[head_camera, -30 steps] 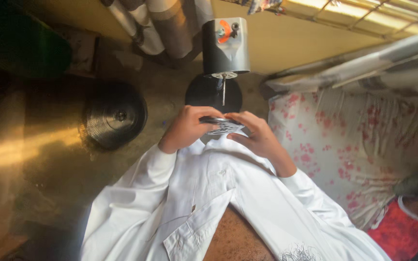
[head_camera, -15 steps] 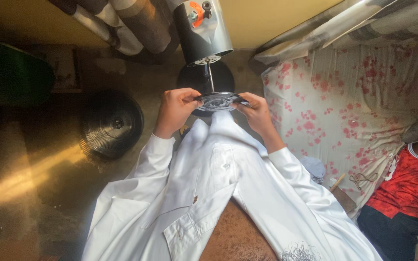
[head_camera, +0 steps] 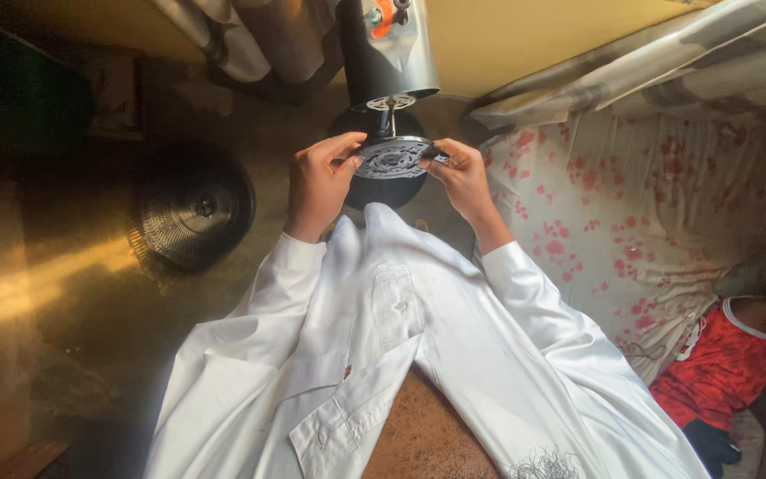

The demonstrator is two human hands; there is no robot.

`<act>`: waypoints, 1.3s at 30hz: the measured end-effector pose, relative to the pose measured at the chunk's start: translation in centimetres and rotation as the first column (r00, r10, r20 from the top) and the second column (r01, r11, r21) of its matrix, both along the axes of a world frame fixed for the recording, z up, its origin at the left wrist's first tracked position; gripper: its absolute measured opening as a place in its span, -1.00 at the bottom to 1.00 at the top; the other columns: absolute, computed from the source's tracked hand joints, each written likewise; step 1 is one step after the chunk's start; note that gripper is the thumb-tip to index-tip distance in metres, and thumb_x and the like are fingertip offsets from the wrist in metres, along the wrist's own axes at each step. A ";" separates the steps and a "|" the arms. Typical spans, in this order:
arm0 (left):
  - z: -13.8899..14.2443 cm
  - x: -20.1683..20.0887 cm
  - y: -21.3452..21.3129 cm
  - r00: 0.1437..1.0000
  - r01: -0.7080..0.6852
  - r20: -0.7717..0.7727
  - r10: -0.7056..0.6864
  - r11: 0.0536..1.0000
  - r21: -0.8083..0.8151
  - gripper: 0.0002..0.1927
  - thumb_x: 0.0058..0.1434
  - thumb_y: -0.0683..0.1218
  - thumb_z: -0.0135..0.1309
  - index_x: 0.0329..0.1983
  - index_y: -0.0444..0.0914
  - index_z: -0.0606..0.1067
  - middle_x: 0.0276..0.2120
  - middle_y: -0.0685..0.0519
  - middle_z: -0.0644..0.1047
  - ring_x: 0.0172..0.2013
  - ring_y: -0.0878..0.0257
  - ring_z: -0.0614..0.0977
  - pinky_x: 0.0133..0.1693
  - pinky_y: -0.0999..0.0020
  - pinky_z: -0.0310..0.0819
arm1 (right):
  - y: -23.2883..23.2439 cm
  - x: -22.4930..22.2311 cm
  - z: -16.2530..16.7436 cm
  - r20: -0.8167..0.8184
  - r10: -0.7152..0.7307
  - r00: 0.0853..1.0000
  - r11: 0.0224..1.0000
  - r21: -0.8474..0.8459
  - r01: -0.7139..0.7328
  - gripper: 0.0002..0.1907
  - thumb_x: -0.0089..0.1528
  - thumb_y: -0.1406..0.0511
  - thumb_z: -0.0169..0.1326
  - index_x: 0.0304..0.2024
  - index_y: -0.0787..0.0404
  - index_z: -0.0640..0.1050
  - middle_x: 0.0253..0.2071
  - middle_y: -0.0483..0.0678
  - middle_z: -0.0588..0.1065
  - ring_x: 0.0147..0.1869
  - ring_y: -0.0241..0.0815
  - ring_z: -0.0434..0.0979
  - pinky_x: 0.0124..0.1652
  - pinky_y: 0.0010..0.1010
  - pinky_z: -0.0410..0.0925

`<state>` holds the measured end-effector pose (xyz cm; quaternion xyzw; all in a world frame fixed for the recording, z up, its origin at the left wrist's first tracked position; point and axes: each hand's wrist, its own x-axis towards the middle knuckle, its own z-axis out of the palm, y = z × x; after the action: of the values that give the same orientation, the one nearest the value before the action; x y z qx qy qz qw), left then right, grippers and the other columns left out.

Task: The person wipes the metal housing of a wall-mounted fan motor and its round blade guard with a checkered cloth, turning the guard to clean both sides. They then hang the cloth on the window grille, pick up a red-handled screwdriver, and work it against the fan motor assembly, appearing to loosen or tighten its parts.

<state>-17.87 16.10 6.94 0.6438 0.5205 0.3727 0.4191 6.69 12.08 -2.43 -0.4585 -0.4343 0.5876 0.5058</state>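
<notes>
Both hands grip a round slotted disc (head_camera: 392, 160): left hand (head_camera: 319, 182) and right hand (head_camera: 463, 177) pinch opposite edges. It sits level at the fan motor's shaft (head_camera: 388, 115) (black base beneath). Seating it likely needs centring on that shaft.

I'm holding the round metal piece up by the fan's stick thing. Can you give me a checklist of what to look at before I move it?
1. Both hands on the piece: ok. The left hand and right hand grip opposite edges of the round slotted disc.
2. Disc level: ok, it looks roughly flat.
3. Disc lined up with the shaft: cannot tell, the shaft end meets the disc's far edge from this angle.
4. Fingers out of the slots: ok, they sit at the rim.
5. Motor housing steady: cannot tell.
6. Round grille on the floor out of the way: ok, it lies off to the left.
</notes>
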 end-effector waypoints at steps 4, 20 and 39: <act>4.4 -0.2 -6.3 0.998 -0.049 0.029 0.048 0.999 0.007 -0.57 0.16 -0.33 0.22 0.13 -0.28 0.55 -0.01 -0.07 0.63 -0.07 0.18 0.71 -0.20 0.39 0.69 | -4.4 0.6 4.2 -0.005 0.002 1.000 1.000 0.022 -0.002 -0.86 0.30 0.54 0.16 -0.09 0.37 0.59 -0.16 -0.12 0.60 -0.07 -0.38 0.56 -0.04 -0.51 0.43; -8.0 9.9 -9.8 0.919 0.010 0.358 0.167 0.897 -0.442 -0.76 0.32 -0.07 0.15 -0.11 -0.36 0.61 -0.31 0.01 0.68 -0.37 0.33 0.65 -0.35 0.44 0.62 | -4.1 7.1 -0.9 -0.019 -0.069 0.997 0.995 0.071 0.070 -0.85 0.31 0.51 0.17 -0.06 0.35 0.59 -0.16 -0.14 0.59 -0.07 -0.40 0.53 -0.03 -0.54 0.40; -14.1 8.9 -10.4 0.851 0.036 0.454 0.264 0.833 -0.552 -0.76 0.34 -0.07 0.12 -0.20 -0.38 0.61 -0.40 -0.06 0.68 -0.48 0.29 0.66 -0.39 0.40 0.63 | -3.5 3.3 -5.4 -0.031 -0.028 0.999 0.998 0.054 0.030 -0.81 0.28 0.48 0.19 -0.05 0.35 0.58 -0.16 -0.13 0.60 -0.11 -0.40 0.54 -0.07 -0.54 0.40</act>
<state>-8.96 5.72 -7.20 0.3427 0.5122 0.3930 0.6824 10.00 8.62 -7.85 -0.4419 -0.4358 0.5751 0.5330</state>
